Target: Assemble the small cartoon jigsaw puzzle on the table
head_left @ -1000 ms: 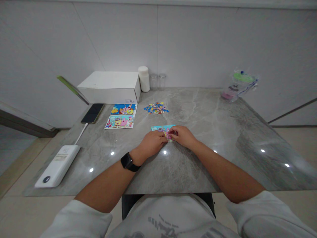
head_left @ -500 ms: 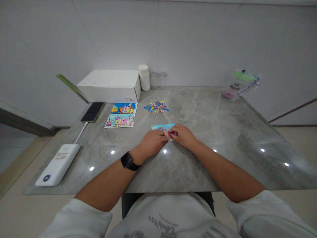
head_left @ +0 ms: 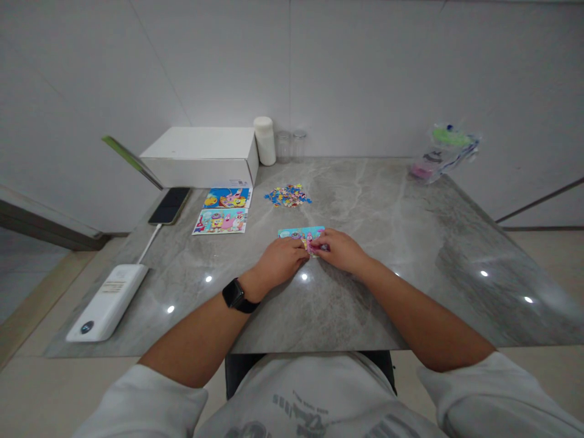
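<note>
A small jigsaw puzzle [head_left: 292,232] with a cartoon picture lies flat on the table in front of me, its lower part covered by both hands. My left hand [head_left: 283,258] rests on its left side, the fingers bent and bearing down on it. From the right, my right hand [head_left: 340,249] has thumb and fingertips closed at a pink part of the picture; the outline of a single piece is too small to make out. Beyond the hands is a heap of loose puzzle pieces [head_left: 288,196]. Two cartoon picture cards, a blue one [head_left: 228,198] and a light one [head_left: 221,221], lie to the left.
At the back left stand a white box [head_left: 201,173], a white bottle [head_left: 265,141] and two glasses [head_left: 298,146]. A phone [head_left: 170,205] is cabled to a white power bank [head_left: 108,302]. A clear plastic bag [head_left: 442,155] sits at the back right edge of the grey table [head_left: 365,201].
My right fingertips have shifted very slightly on the puzzle, and a little more of its upper part shows. My left hand stays in place.
</note>
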Demonstrator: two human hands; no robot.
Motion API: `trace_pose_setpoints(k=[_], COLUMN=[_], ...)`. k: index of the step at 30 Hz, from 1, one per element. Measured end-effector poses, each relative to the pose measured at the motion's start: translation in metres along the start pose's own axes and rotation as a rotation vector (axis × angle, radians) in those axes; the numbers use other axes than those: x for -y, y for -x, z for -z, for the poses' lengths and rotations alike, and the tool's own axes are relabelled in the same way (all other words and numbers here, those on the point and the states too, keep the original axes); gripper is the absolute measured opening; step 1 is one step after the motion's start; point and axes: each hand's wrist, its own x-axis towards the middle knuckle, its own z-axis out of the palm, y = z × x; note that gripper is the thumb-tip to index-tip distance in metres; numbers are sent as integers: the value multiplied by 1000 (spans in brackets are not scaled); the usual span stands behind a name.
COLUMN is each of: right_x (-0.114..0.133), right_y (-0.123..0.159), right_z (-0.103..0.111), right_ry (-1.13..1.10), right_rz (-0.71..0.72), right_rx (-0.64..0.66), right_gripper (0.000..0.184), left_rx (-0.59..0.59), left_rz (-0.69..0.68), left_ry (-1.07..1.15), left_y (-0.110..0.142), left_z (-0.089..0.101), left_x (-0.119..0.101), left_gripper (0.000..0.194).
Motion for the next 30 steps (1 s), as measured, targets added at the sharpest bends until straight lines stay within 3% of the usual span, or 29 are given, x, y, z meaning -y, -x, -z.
trace_pose_setpoints(k=[5,13,30], right_x=[1,5,-6], right_y=[7,9,8], right_z=[8,9,5], right_ry=[95,127,152], right_rz=[124,211,274], right_rx=[58,28,12], right_gripper=[27,23,23], left_rx=[7,8,16], left_rz=[11,1,-3], left_ry=[4,-6,-36], left_y=[0,1,-1], left_z=[1,-3,0], left_x=[0,4,2], left_gripper=[23,22,22])
